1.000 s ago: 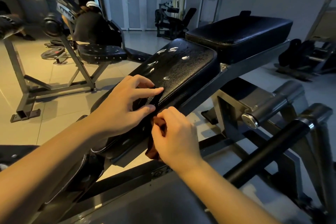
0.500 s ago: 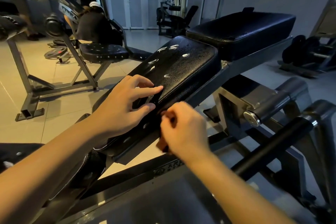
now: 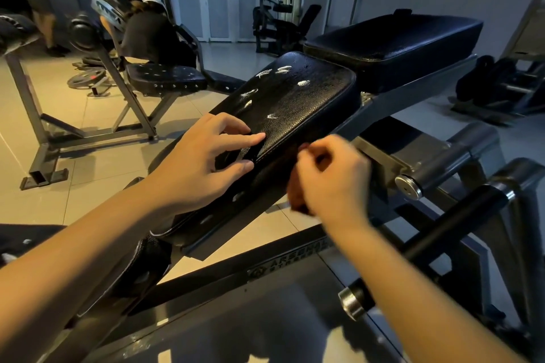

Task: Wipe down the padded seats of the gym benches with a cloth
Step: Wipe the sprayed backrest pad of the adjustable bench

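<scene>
Head view shows the wiping step in hand on the near, sloped padded seat (image 3: 300, 103) of a black bench. The left hand (image 3: 203, 165) rests on the pad's lower end, fingers spread apart and fairly straight, the forefinger laid on the leather and the thumb at the stitched side seam. Just right of that thumb, the right hand (image 3: 331, 183), blurred, is curled tight round a reddish-brown cloth (image 3: 295, 200). Only a bunched corner of it shows under the knuckles, against the pad's side edge.

Beyond the left fingertips, up the slope, several white blobs (image 3: 283, 69) sit on the leather, so the top face looks hardly begun. The next move likely calls for bringing the cloth up from the side edge onto the top and sweeping it away from the fingertips through those blobs. After that comes the second pad (image 3: 392, 41), farther off.

Below both wrists, the frame bar (image 3: 206, 277) carries lettering (image 3: 295, 259) that appears to read "ARSENAL". A smaller line beneath it is too small to read.
</scene>
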